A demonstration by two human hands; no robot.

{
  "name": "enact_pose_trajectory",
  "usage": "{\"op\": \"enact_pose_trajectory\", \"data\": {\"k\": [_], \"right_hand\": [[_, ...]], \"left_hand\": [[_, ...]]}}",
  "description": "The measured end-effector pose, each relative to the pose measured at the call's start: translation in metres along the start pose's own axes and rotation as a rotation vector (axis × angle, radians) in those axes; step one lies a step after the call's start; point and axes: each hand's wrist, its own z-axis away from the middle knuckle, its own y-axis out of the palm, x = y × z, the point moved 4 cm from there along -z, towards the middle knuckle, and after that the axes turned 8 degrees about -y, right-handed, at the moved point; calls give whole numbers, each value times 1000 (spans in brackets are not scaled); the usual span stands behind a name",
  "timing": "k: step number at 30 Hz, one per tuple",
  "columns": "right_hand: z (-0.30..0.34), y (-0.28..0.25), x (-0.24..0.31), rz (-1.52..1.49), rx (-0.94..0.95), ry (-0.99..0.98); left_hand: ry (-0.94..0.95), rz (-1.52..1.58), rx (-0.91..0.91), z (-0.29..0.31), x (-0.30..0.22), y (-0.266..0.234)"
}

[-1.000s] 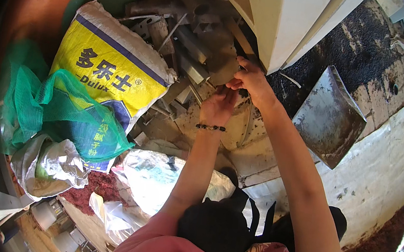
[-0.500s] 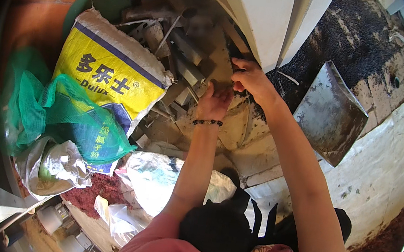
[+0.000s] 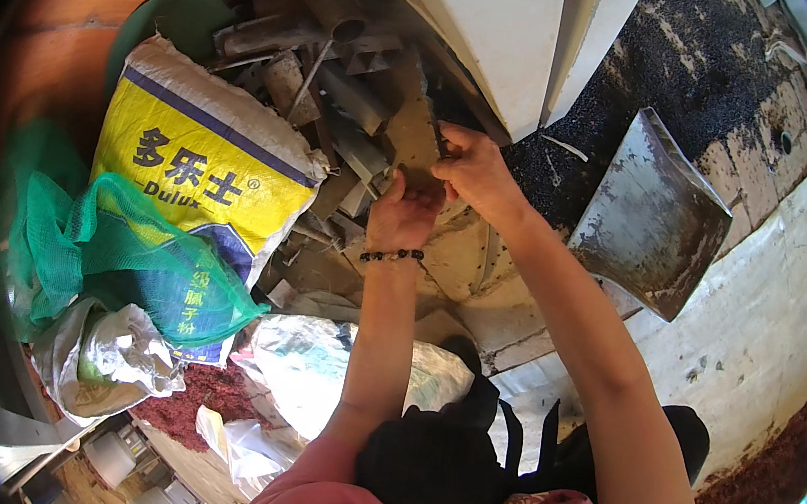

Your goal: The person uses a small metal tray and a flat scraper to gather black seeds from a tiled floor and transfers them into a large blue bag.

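Note:
My left hand (image 3: 404, 214), with a dark bead bracelet (image 3: 393, 256) at the wrist, is held palm up. Its thumb stands apart from loosely curled fingers, and I see nothing in it. Just right of it and slightly farther off, my right hand (image 3: 482, 173) has its thumb and fingers drawn together at the dark edge of a thin brownish sheet (image 3: 410, 102). What is between those fingers is too small to make out. Scrap metal pieces (image 3: 355, 150) and tubes lie close to the left of my hands.
A yellow and blue woven sack (image 3: 207, 168) under green netting (image 3: 73, 232) fills the left. White panels (image 3: 491, 31) stand ahead. To the right, a metal dustpan (image 3: 655, 217) lies beside scattered black granules (image 3: 637, 74). A white plastic bag (image 3: 299, 365) is near me.
My right hand has shifted left, and its extended index finger has curled in toward the thumb. My left hand remains palm up close by. The view has shifted slightly.

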Motion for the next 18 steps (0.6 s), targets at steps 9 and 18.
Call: {"op": "enact_pose_trajectory", "data": {"k": [9, 18], "right_hand": [[0, -19, -20, 324, -127, -349], [-14, 18, -34, 1537, 245, -664]], "left_hand": [[-22, -63, -81, 6, -3, 8], [-76, 43, -235, 8, -8, -1]]}}
